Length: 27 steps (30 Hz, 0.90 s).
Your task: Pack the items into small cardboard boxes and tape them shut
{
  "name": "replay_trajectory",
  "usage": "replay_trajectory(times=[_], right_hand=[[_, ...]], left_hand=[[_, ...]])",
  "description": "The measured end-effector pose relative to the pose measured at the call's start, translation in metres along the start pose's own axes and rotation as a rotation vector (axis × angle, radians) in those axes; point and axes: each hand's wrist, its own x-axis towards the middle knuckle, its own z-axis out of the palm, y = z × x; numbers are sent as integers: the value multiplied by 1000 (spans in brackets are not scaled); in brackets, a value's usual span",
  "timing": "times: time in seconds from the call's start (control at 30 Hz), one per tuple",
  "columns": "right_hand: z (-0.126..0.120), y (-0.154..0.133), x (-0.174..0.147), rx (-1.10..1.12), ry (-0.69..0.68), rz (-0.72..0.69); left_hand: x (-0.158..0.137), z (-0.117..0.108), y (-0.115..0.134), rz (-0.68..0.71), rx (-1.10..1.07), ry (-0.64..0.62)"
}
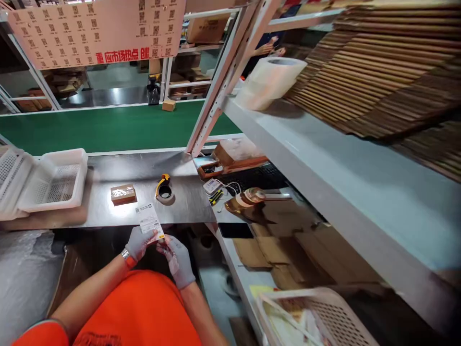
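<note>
A white printed shipping label [148, 220] with a yellow corner is held in front of my chest, over the near edge of the metal table. My left hand [139, 241], gloved with bare fingertips, pinches its lower left side. At the lower right corner, the fingers of my gloved right hand [177, 258] are closed on the same label. Just beyond the label, a small brown carton [123, 193] lies flat on the metal table [108, 168]. Right of the carton sits a tape dispenser [164, 189] with a yellow part and a roll.
White perforated baskets [54, 180] stand at the left. Behind the table runs a green conveyor belt [108, 127] carrying a small box [168, 105]. A shelf [288, 139] at the right holds tape rolls [270, 81] and flattened cardboard [374, 72]. Below it lies a phone [236, 230].
</note>
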Motion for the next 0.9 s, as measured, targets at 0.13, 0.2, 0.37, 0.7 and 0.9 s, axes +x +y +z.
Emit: replay_trajectory(times=[0.13, 0.2, 0.37, 0.7, 0.9], right_hand=[[-5, 0, -12, 2, 5, 3], [-8, -1, -17, -1, 3, 4], [-13, 0, -22, -2, 20, -5], [-29, 7, -23, 3, -5, -2], [-34, 16, -19, 25, 15, -40]], left_hand=[[-11, 5, -4, -49, -48, 44], [-16, 6, -5, -60, -48, 30], [-22, 10, -8, -66, -52, -10], [-21, 10, -30, -73, 78, -62], [-20, 6, -32, -106, 204, -88]])
